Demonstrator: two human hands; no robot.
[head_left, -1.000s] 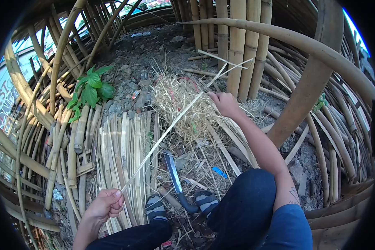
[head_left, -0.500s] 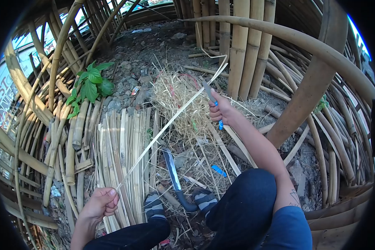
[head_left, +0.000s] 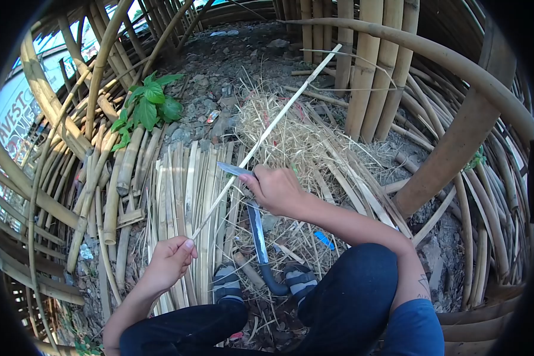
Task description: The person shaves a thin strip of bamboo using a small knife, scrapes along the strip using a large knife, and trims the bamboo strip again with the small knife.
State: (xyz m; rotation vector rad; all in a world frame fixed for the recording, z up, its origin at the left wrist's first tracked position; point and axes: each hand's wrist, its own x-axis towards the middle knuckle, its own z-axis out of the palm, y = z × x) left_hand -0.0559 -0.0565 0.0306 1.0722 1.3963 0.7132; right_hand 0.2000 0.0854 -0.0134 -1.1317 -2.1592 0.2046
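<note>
A long pale bamboo strip (head_left: 282, 113) slants from lower left up to the right. Its lower end is pinched in my left hand (head_left: 171, 263), thumb against the fingers. My right hand (head_left: 277, 188) is closed on a small knife (head_left: 234, 169), whose blade lies against the middle of the strip and points left; the handle is mostly hidden in the fist. Beneath the hands, split bamboo strips (head_left: 184, 190) lie side by side. A pile of shavings (head_left: 291, 136) sits beyond my right hand. Between my feet rests a large dark-handled blade (head_left: 258, 234).
Upright bamboo poles (head_left: 365, 77) stand behind the shavings, and a thick slanted pole (head_left: 445, 154) rises at the right. Stacked bamboo (head_left: 110, 202) and a leafy plant (head_left: 151, 104) are at the left. A blue scrap (head_left: 324, 240) lies near my right knee.
My right hand has moved down and left with the knife, from the strip's upper part to its middle. My left hand has shifted slightly up and right. A thin curled sliver now extends right near the strip's top.
</note>
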